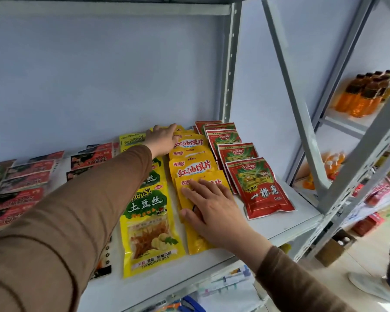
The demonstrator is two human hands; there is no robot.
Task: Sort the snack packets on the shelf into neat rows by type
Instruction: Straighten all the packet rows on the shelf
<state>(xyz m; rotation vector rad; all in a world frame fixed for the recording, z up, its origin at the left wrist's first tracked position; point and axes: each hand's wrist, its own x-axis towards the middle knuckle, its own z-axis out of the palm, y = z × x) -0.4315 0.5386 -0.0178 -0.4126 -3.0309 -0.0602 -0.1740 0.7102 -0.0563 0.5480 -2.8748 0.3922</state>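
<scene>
While my right hand (208, 207) presses flat, fingers spread, on the front yellow packet (193, 221), my left hand (161, 140) reaches, fingers straight, to the back of that row. Squaring it means nudging edges parallel to the red packets (260, 188) just beside it.

On the white metal shelf (286, 224) the packets lie in rows running front to back. Farthest right is the row of red foil packets (260, 188); just left of it, the row of yellow foil packets (193, 167); left again, the yellow-and-green clear-window packets (150, 224); far left, the red-and-black flat packets (25, 176). The right hand (208, 208) rests on the front yellow packet; the left hand (161, 139) touches the back of that row. Orange drink bottles (365, 93) stand on a separate rack to the right.
</scene>
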